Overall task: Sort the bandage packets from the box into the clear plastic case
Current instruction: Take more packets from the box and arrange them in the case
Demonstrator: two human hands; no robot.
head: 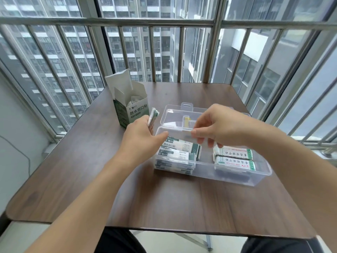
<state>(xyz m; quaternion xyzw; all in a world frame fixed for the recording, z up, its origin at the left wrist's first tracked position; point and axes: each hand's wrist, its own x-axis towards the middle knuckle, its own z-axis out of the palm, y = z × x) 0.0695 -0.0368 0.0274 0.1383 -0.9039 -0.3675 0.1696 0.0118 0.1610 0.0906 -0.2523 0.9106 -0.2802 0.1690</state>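
Observation:
An open green-and-white bandage box (130, 108) stands at the back left of the table, with loose packets showing inside. To its right, my left hand (141, 135) grips a small stack of bandage packets (153, 116). The clear plastic case (228, 177) lies open at the table's middle. Green-and-white packets (180, 152) fill its left side and white packets with red print (234, 157) lie on its right. My right hand (217, 127) hovers over the case's back edge, fingers curled down into it; whether it holds anything cannot be made out.
The case's lid (175, 114) is folded back behind it, with a small yellow object (186, 121) seen through the plastic. The brown wooden table (73, 170) stands against a metal window railing (164, 22) at the back and sides.

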